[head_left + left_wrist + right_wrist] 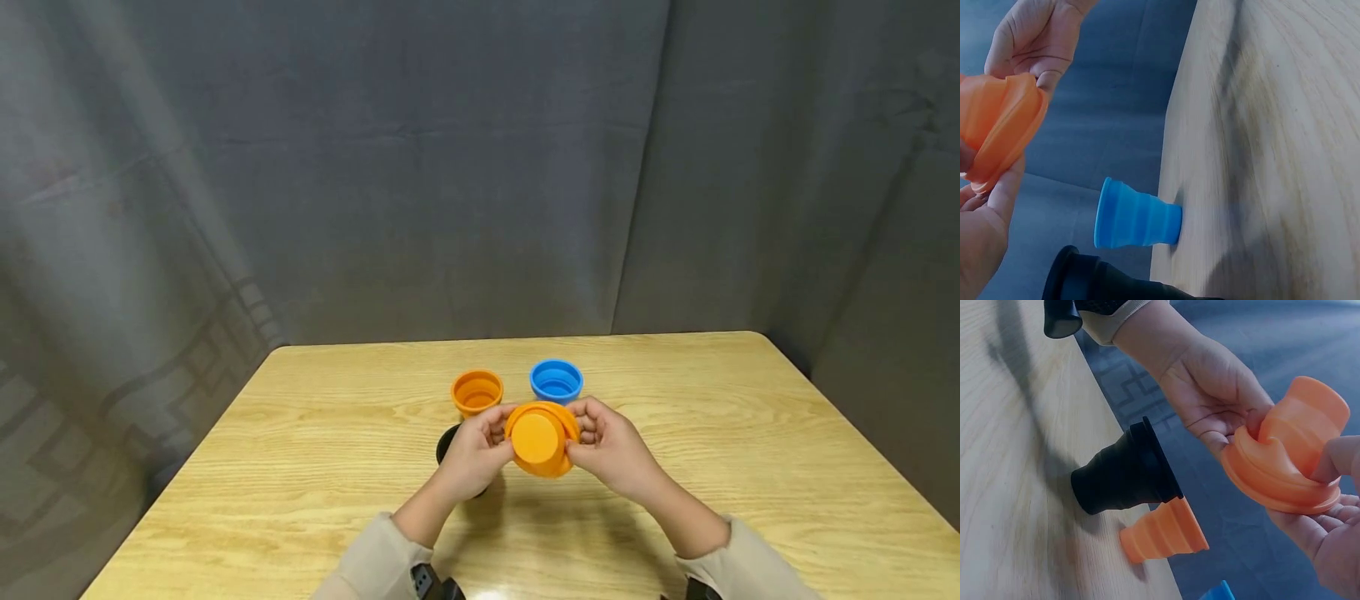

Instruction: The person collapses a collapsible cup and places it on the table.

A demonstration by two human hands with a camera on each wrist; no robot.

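Above the table, an orange collapsible cup (537,437) is held between both hands, its flat base toward the head camera. My left hand (474,454) pinches its left rim with thumb and fingers; my right hand (617,448) pinches the right rim. In the right wrist view the held cup (1300,434) has a bent, folded wall, with the left hand (1213,387) and right hand (1341,544) at either side. The left wrist view shows the cup (1004,122) off the table, between the left hand (982,244) and right hand (1041,40).
A second orange cup (477,390) and a blue cup (557,379) stand upright behind the hands on the wooden table (337,433). A black cup (1125,472) stands beside the orange one, partly hidden behind the left hand in the head view. Grey curtains surround the table.
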